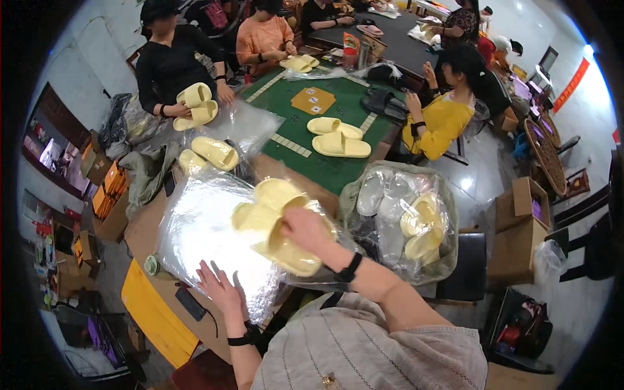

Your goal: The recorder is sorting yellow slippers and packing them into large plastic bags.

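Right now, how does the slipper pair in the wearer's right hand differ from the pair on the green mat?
The held pair is stacked, gripped by the right hand at the mouth of a clear bag; the mat pair lies loose, side by side, untouched. The held pair sits nearer the camera. Both are pale yellow slides.

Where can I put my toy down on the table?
The green mat has bare room around the orange card, beyond the pair of yellow slippers. Near the hands it is crowded: the right hand holds slippers and the left hand presses a clear plastic bag.
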`<action>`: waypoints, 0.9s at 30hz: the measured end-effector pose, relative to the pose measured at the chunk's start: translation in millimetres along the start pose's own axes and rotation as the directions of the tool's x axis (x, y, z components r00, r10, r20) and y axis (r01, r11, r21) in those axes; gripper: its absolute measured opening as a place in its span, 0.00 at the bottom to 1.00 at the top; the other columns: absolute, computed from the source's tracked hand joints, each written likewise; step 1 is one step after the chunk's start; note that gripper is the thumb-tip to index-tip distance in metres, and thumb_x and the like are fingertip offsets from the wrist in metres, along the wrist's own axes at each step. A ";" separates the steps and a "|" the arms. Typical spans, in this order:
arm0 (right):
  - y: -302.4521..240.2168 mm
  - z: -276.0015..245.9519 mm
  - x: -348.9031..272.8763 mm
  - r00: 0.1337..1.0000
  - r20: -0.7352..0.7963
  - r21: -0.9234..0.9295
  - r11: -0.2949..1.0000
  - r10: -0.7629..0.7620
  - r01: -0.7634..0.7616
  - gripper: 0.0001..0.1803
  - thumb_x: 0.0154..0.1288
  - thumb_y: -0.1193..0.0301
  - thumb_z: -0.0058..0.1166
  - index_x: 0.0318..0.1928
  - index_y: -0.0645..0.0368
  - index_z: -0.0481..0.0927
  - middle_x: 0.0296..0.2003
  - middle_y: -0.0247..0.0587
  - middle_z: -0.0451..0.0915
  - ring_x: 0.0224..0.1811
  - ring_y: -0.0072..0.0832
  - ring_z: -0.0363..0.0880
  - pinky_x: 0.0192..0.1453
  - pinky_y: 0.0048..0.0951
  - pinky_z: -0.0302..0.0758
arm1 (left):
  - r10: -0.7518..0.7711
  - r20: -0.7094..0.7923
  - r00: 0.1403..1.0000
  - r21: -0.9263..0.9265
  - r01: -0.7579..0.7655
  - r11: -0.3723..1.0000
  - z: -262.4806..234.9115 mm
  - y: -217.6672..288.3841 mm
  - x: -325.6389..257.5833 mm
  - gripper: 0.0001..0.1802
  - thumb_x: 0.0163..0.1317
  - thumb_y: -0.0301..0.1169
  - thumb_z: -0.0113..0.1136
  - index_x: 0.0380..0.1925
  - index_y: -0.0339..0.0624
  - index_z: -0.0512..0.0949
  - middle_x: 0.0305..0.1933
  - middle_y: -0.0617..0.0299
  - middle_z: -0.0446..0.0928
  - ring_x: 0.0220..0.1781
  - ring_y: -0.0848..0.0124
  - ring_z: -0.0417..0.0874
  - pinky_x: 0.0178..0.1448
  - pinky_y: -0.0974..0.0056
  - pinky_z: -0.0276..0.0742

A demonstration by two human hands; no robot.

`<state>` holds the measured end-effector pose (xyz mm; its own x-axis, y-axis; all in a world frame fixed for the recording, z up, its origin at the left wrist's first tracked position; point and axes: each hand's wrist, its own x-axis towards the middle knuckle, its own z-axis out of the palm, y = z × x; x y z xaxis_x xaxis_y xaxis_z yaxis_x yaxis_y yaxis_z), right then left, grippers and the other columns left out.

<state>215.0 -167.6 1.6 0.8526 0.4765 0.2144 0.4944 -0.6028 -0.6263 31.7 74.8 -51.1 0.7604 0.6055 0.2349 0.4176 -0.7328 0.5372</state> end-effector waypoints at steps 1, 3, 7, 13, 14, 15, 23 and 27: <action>13.4 -16.5 -7.6 0.999 -0.021 -0.016 0.999 0.038 -0.038 0.11 0.60 0.64 0.56 0.36 0.57 0.77 0.33 0.46 0.80 0.39 0.45 0.80 0.43 0.46 0.76 | 0.003 0.016 1.000 0.018 -0.004 1.000 -0.9 1.0 -0.8 0.33 0.74 0.38 0.43 0.74 0.36 0.54 0.77 0.44 0.55 0.80 0.42 0.48 0.79 0.39 0.34; 44.5 -44.0 -25.4 0.980 -0.155 -0.069 0.989 0.122 -0.134 0.10 0.60 0.64 0.57 0.35 0.57 0.77 0.33 0.47 0.79 0.39 0.47 0.79 0.44 0.46 0.75 | -0.002 0.029 1.000 0.051 0.001 0.999 -2.7 -1.9 -3.3 0.33 0.74 0.38 0.43 0.74 0.36 0.54 0.77 0.43 0.55 0.80 0.42 0.48 0.79 0.39 0.34; 135.6 -104.5 -66.1 0.835 -0.390 -0.140 0.871 0.389 -0.471 0.12 0.62 0.62 0.57 0.37 0.57 0.76 0.36 0.46 0.79 0.41 0.47 0.78 0.44 0.46 0.75 | 0.001 0.043 0.999 0.066 -0.004 0.998 -3.7 -0.2 -3.7 0.32 0.73 0.38 0.44 0.73 0.37 0.56 0.78 0.44 0.54 0.80 0.43 0.47 0.79 0.40 0.34; 257.7 -95.9 -151.2 0.588 -0.446 -0.301 0.506 0.675 -0.808 0.17 0.66 0.59 0.55 0.40 0.62 0.74 0.40 0.52 0.79 0.41 0.50 0.80 0.44 0.50 0.76 | 0.008 0.061 0.998 0.129 -0.016 0.992 -1.0 -2.5 0.8 0.31 0.73 0.38 0.45 0.73 0.37 0.58 0.78 0.44 0.54 0.80 0.44 0.48 0.80 0.41 0.34; 267.9 -75.6 -170.6 0.559 -0.515 -0.233 0.521 0.650 -0.821 0.19 0.66 0.58 0.54 0.41 0.64 0.72 0.40 0.56 0.79 0.41 0.52 0.80 0.44 0.51 0.77 | 0.009 0.059 0.998 0.142 -0.018 0.990 0.2 -2.9 0.7 0.31 0.73 0.38 0.45 0.72 0.37 0.59 0.78 0.44 0.54 0.80 0.45 0.48 0.80 0.41 0.34; 273.5 -64.8 -179.8 0.526 -0.577 -0.166 0.541 0.624 -0.824 0.21 0.67 0.58 0.54 0.43 0.66 0.71 0.41 0.59 0.78 0.42 0.53 0.80 0.45 0.51 0.77 | 0.025 0.064 0.998 0.150 -0.035 0.988 0.1 -1.1 0.1 0.30 0.73 0.38 0.45 0.72 0.37 0.61 0.78 0.44 0.54 0.80 0.45 0.48 0.80 0.41 0.33; 257.9 -65.3 -187.1 0.612 -0.516 -0.139 0.646 0.600 -0.751 0.26 0.65 0.55 0.55 0.48 0.68 0.69 0.42 0.63 0.77 0.45 0.58 0.78 0.49 0.51 0.76 | 0.008 0.065 0.998 0.169 -0.019 0.985 0.5 1.7 -1.5 0.31 0.73 0.38 0.47 0.72 0.37 0.61 0.78 0.46 0.55 0.80 0.46 0.48 0.80 0.41 0.33; 240.3 -86.5 -184.8 0.607 -0.420 -0.081 0.638 0.675 -0.766 0.29 0.62 0.53 0.59 0.48 0.68 0.72 0.44 0.63 0.77 0.47 0.57 0.78 0.51 0.50 0.75 | 0.028 0.060 0.998 0.180 -0.039 0.983 -1.2 -0.7 -1.9 0.31 0.73 0.38 0.47 0.72 0.37 0.61 0.78 0.46 0.55 0.81 0.47 0.47 0.80 0.42 0.34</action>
<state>190.9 -455.8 -123.7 0.9220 -0.3864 0.0226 -0.3235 -0.8014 -0.5031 29.4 74.5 -51.0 0.8003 0.5648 0.2010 0.4705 -0.7995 0.3733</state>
